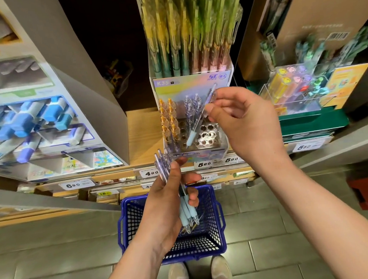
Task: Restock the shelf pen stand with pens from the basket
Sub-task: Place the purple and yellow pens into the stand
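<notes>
The right hand (243,121) is pinching a clear-barrelled pen with a pale blue rubber grip (194,129) near its clip end between thumb and fingertips; the pen is hanging tilted, tip down, just over the open holes of the clear acrylic pen stand (222,144) on the wooden shelf. The left hand (168,198) is clenching a fanned bundle of matching blue-grip pens (184,214) above the dark blue perforated plastic basket (216,231) on the floor.

The likeliest slip, as I am judging it, is the tip landing on the plate between holes rather than in one, since the pen is coming in at a slant; a slanted entry is also risking a knock against the row of amber-orange pens (168,120) or the clear lilac pens (192,103) standing just beside the target. The bundle is spreading loosely in the left hand, so one pen could be sliding out and dropping, into the basket or past it onto the tiles.

The stand is holding the amber pens at its left and the lilac ones at the back, while its front and right holes are lying empty; the basket's contents are mostly hiding behind the left hand, so I cannot tell what is remaining in it.
</notes>
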